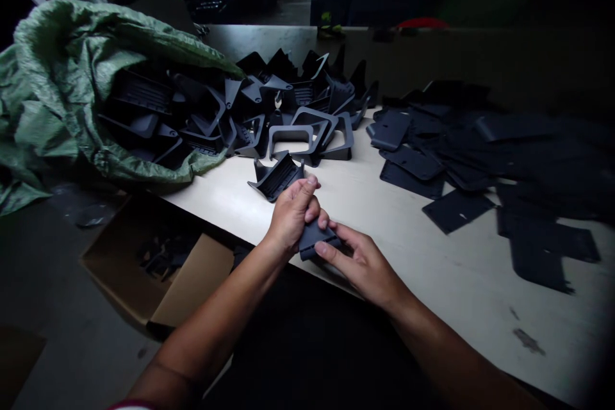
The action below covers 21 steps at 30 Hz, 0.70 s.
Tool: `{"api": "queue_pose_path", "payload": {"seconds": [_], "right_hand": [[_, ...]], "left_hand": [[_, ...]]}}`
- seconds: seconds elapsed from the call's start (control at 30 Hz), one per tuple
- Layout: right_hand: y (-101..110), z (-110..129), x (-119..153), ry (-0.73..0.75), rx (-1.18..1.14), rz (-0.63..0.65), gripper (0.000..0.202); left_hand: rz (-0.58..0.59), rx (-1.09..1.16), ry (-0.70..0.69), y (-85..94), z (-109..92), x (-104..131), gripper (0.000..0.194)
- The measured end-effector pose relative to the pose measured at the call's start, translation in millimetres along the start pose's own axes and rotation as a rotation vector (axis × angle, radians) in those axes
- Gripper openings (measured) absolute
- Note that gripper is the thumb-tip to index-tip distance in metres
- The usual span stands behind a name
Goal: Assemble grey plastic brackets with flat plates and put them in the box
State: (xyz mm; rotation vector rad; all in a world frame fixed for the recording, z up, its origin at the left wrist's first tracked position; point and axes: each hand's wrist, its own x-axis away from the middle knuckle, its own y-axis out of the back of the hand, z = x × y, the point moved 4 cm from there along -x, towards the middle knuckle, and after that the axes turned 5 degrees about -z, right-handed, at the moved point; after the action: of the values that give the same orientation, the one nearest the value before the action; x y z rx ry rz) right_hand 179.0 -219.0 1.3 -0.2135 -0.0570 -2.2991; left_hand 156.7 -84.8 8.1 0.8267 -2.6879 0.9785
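Observation:
Near the table's front edge, a dark grey plastic part point(317, 238) is held between both my hands. My left hand point(296, 211) wraps its fingers over the upper left of the part, hiding some of it. My right hand point(358, 257) pinches the lower right end, thumb on top and fingers behind. Just beyond my left hand lies a black plastic bracket point(276, 178) with raised sides and a ribbed middle. Behind it, several angular frame-shaped brackets point(291, 134) lie heaped on the table.
A green woven sack point(62, 90) lies open at the left, brackets spilling out. Many flat black plates point(459, 208) are spread over the right of the pale table point(375, 205). Below the table's left edge stands an open cardboard box point(192, 282) with dark parts inside.

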Motion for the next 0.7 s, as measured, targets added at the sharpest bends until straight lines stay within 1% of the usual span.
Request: {"api": "queue_pose_path", "payload": {"seconds": [0.1,0.23,0.37,0.47,0.57,0.7], "right_hand": [[4,-8,-5,-0.008,-0.010,0.022,0.042],[6,-10,-7,-0.047,-0.045,0.029,0.047],[4,-10,-10,-0.044,-0.075,-0.009,0.048],[1,-12,-10,-0.022,-0.114,-0.072,0.045],[-3,-15,-8,-0.010,-0.163,-0.143,0.043],[-6,-17,-7,0.002,-0.179,-0.174,0.041]], "left_hand": [[0.010,0.002,0.041,2.9,8,-9,0.054],[0.049,0.010,0.098,0.3,10,-18,0.056],[0.075,0.007,0.152,-2.0,9,-26,0.056],[0.081,0.007,0.188,-3.3,9,-28,0.059],[0.070,-0.010,0.192,-4.9,8,-26,0.060],[0.059,-0.012,0.171,-4.9,5,-22,0.057]]}}
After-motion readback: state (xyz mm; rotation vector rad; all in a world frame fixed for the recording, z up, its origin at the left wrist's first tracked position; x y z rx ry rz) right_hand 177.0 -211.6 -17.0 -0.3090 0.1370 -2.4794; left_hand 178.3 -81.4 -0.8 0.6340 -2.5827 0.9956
